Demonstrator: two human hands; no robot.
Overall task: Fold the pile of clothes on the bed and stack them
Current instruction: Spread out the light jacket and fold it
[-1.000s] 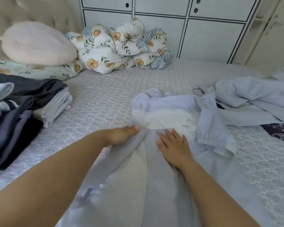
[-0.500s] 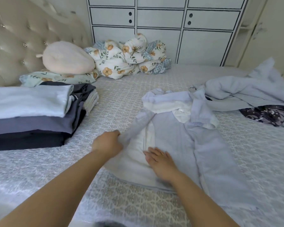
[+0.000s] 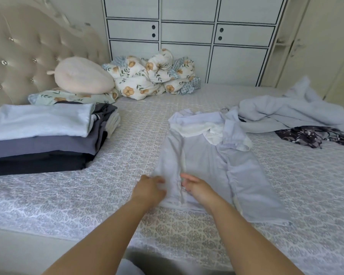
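A pale lavender garment (image 3: pixel 213 165) lies spread flat in the middle of the bed (image 3: pixel 127 155), soft and slightly rumpled, with white lining bunched at its collar. The left hand (image 3: pixel 149 190) curls its fingers round the near left edge of the cloth; the right hand (image 3: pixel 197 187) rests on it with fingers loosely extended. To the left sits a neat stack of folded clothes (image 3: pixel 42 135), pale blue over slate and black. An unfolded heap (image 3: pixel 292 116) sprawls at the right, on the quilted, patterned coverlet.
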